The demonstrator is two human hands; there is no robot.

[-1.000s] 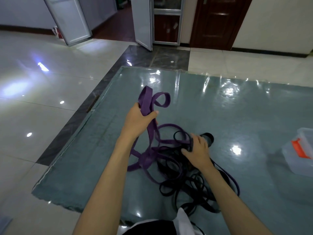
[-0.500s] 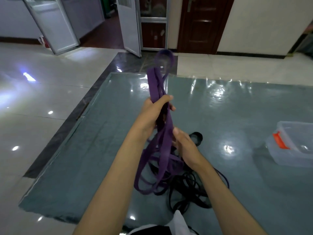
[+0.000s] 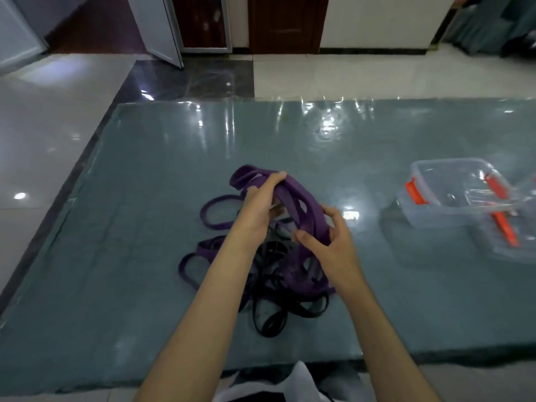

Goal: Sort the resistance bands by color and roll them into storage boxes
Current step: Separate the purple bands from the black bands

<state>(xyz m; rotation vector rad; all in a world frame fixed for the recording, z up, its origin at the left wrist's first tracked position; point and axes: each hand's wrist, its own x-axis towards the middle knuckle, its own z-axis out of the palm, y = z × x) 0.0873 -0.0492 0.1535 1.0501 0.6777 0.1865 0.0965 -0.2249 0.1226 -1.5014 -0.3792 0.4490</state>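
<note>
Lowered since before: purple band (image 3: 293,198), clenched at top by left hand (image 3: 258,210), pinched lower by right hand (image 3: 330,242), above black bands (image 3: 269,311) on mat (image 3: 116,256).

purple bands (image 3: 301,204) | black bands (image 3: 269,317) | teal mat (image 3: 145,198) | clear box (image 3: 452,195), orange clips (image 3: 413,192)

Second clear box (image 3: 510,242) cut off at the frame's right edge, black bands (image 3: 272,314) partly hidden under both forearms at centre, box contents blurred, doors cropped along the top edge
</note>
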